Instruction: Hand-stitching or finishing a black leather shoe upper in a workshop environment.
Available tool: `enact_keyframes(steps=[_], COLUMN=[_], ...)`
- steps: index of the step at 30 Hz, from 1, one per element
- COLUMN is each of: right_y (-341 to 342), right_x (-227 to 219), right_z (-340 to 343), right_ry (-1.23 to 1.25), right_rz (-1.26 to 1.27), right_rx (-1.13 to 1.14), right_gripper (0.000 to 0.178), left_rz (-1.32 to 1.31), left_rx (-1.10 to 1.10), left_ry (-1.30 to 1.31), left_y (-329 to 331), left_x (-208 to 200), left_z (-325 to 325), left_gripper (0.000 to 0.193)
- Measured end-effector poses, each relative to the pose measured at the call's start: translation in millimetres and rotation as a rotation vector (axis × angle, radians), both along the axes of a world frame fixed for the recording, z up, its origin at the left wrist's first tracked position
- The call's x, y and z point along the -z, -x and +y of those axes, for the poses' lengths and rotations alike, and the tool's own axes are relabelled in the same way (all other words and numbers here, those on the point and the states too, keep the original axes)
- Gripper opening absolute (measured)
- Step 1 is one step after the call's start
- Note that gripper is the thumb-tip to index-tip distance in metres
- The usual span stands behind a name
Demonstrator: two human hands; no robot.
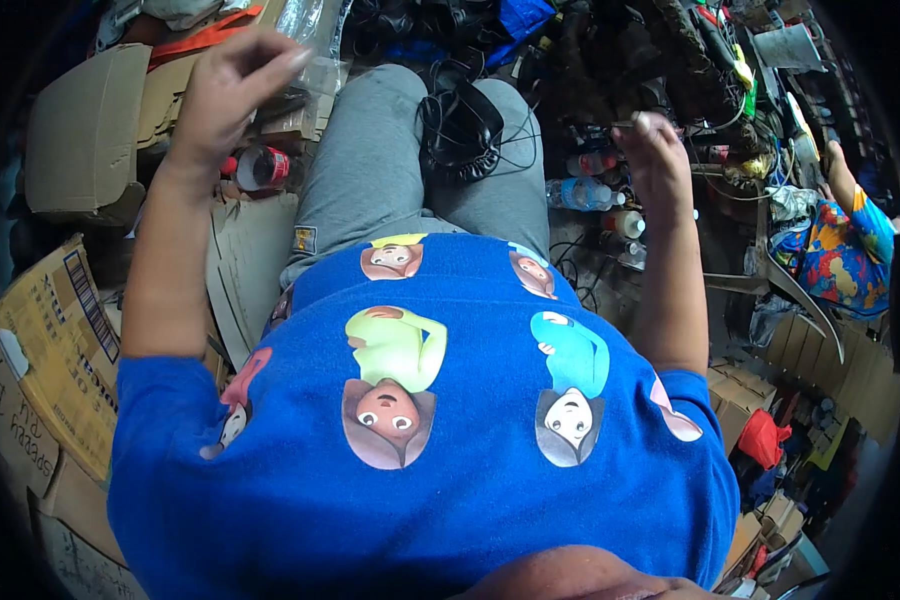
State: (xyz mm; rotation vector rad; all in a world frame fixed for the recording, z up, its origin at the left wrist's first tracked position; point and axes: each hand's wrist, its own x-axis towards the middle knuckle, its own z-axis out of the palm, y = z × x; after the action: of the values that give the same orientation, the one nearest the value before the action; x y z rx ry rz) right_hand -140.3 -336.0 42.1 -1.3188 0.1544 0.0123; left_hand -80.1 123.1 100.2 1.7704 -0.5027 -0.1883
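Observation:
My left hand [232, 92] is raised at the upper left, beyond a cardboard box. Its fingers are bent and pressed toward the thumb; anything between them is too small to make out. Over on the right, my right hand [658, 150] is also lifted, fingers curled together near the thumb, and I cannot make out what they hold. The hands are wide apart, on either side of my knees. A black banded thing with a ruffled edge and thin black cords [462, 130] lies on my lap, touched by neither hand.
Cardboard boxes [82, 130] crowd the left, with a red-labelled plastic bottle [262, 168] by my left forearm. Several plastic bottles [582, 194] lie beside my right knee. Dark clutter fills the far side. Another person in a multicoloured shirt [842, 255] is at the far right.

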Motion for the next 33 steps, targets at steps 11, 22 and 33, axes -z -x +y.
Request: enact_keyframes(steps=[11, 22, 33], right_y=[27, 131, -9], right_x=[-29, 55, 24], right_z=[66, -146, 78], right_ry=[0.942, 1.654, 0.773], right_rz=[0.013, 0.551, -0.067], right_rx=[-0.685, -0.356, -0.417], right_gripper=[0.017, 0.024, 0.013], left_rz=[-0.114, -0.335, -0.229], left_rx=[0.482, -0.543, 0.519], left_ry=[-0.48, -1.098, -0.519], left_y=[28, -26, -12], left_x=[11, -6, 74], left_z=[-44, 123, -158], left_gripper=[0.014, 0.028, 0.026])
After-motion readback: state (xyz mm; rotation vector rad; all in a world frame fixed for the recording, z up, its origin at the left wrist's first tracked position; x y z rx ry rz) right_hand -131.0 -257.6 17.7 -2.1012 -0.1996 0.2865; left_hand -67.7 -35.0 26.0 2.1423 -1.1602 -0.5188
